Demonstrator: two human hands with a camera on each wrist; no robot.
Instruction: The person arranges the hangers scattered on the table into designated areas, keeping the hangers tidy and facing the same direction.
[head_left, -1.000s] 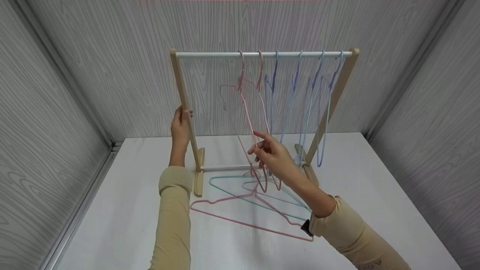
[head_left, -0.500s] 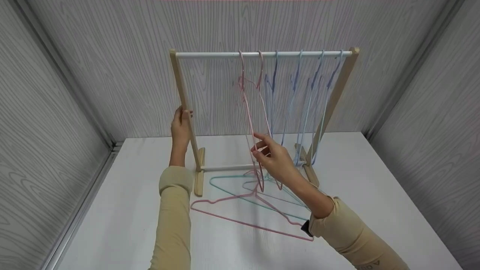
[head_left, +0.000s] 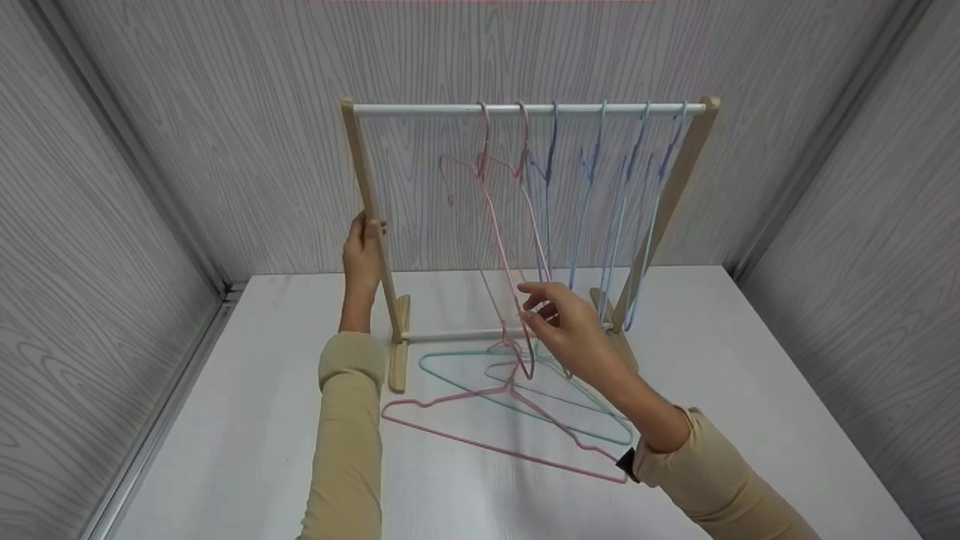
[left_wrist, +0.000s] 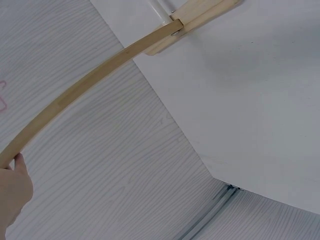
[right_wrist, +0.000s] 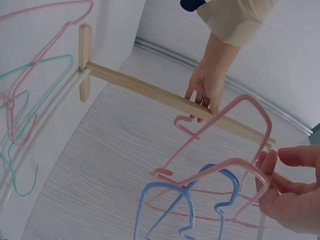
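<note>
My left hand (head_left: 362,251) grips the left wooden post (head_left: 362,165) of a small clothes rack; in the right wrist view its fingers (right_wrist: 198,100) wrap the post. Two pink hangers hang from the white rail (head_left: 420,110). The left pink hanger (head_left: 498,232) is turned, its far end swung leftward. My right hand (head_left: 574,322) is beside the pair, fingers loosely bent with a gap to the thumb. The right pink hanger (head_left: 535,225) passes partly behind this hand; in the right wrist view, its bent end (right_wrist: 261,177) overlaps the fingers. Light contact cannot be told.
Several blue hangers (head_left: 594,169) hang on the rail's right half. On the white table (head_left: 225,420) lie a pink hanger (head_left: 450,436) and a teal hanger (head_left: 457,352), overlapping, with a greyish-blue one (right_wrist: 19,110) near them. Grey wood-patterned walls (head_left: 90,225) stand around.
My right hand has moved slightly right and down from the pink hangers. The left pink hanger's far end has swung out leftward again. The blue hangers sway slightly; my left hand stays on the post.
</note>
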